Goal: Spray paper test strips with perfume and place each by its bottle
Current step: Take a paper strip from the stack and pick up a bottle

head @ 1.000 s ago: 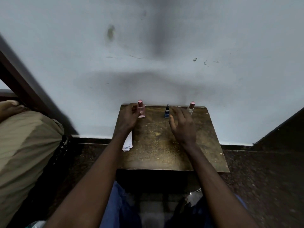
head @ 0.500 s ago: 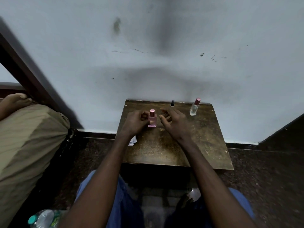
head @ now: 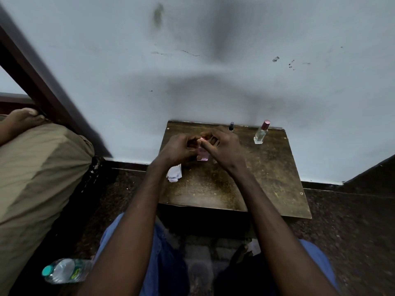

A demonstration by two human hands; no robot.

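Nearest the camera: blue-trousered knees, and on the dark speckled floor at lower left a clear plastic water bottle with a teal cap (head: 64, 270) lying on its side. Both bare forearms reach forward over a small worn brown wooden table (head: 275, 178) pushed against the wall. Hands are brought together over the middle of the table on the pink rectangular perfume bottle (head: 202, 154): left hand (head: 178, 149) curled round the bottle's left side, right hand (head: 222, 147) closed over its top, fingers (head: 210, 136) bent on the pink cap. Cannot tell whether the cap is coming off or seated; bottle base seems at or just above the tabletop. Judged step: uncapping bottle 1 of 3, ahead of any spraying. A small heap of white paper test strips (head: 174, 173) sits at the table's left edge, just behind the left wrist, untouched. No strip lies beside any bottle, so as far as seen nothing is done: 3 sprays and 3 placements left. Farther back, along the wall edge, a slim dark bottle with a black cap (head: 231, 126) is half hidden behind the right hand; well to its right stands a clear glass bottle with a rose-pink cap (head: 262, 133), upright, capped. Tabletop scuffed, mottled yellow-brown, otherwise bare. Beyond: pale grey-white plaster wall (head: 213, 60), smudged and shadowed. Left: a tan-covered cushion or mattress (head: 36, 167), a dark wooden frame, a bare foot resting on top.
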